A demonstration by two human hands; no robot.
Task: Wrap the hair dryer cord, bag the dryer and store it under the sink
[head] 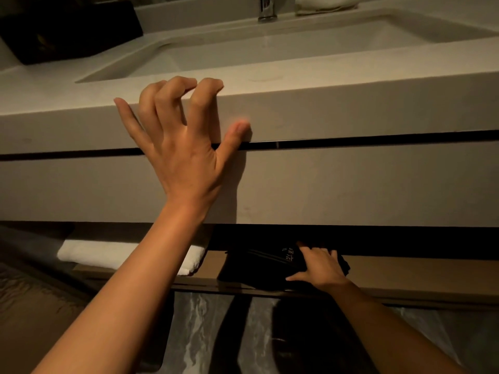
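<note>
A black fabric bag (259,268) with pale lettering lies on the shelf (405,273) under the sink (283,49). The hair dryer itself is hidden inside the bag. My right hand (318,268) rests on the bag's right end, fingers spread over the cloth and thumb under its front edge. My left hand (178,136) is braced on the front edge of the white vanity counter (351,109), fingertips curled over the top, thumb against the face, holding nothing.
A folded white towel (121,256) lies on the shelf left of the bag. A black box (67,31) stands on the counter at the back left. The chrome tap (267,9) and a white cloth (326,4) sit behind the basin. Marbled floor shows below.
</note>
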